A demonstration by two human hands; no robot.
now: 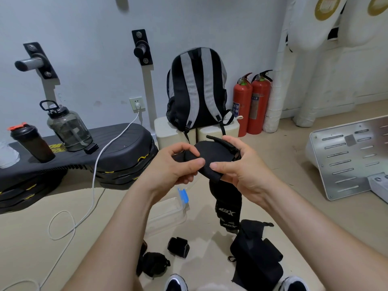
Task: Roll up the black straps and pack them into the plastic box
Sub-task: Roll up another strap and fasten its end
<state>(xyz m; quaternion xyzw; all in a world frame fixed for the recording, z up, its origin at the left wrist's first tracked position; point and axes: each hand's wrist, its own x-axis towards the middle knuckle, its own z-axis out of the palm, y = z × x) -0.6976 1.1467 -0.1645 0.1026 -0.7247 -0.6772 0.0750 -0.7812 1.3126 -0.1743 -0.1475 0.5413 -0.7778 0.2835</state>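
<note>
Shoes [175, 282] at the bottom edge, dark with white toes, forearms reaching out over them.

Left grip [176, 164]: thumb on top, fingers curled under, pinching the started end of the held strap [210, 152]. Right grip [237, 164]: thumb pressed on the fabric edge, fingers wrapped behind it. Both are holding, neither slack. The strap is up in the air between them, its tail [227, 206] hanging to the floor.

Handling, my read: soft, light, floppy fabric with no stiffness. Hold the roll by its sides and keep the tail taut, or the turns loosen.

Writing: the tail reads like "XTER", twice, upside down from here. Extinguisher labels are too small to read.

Plastic box [168, 215] is clear and open, on the floor under the left wrist, blue clasp [183, 195] on its lid. Rolled strap [178, 247] lies near it, a loose bundle [153, 263] beside that, an unrolled pile [256, 255] to the right.
</note>
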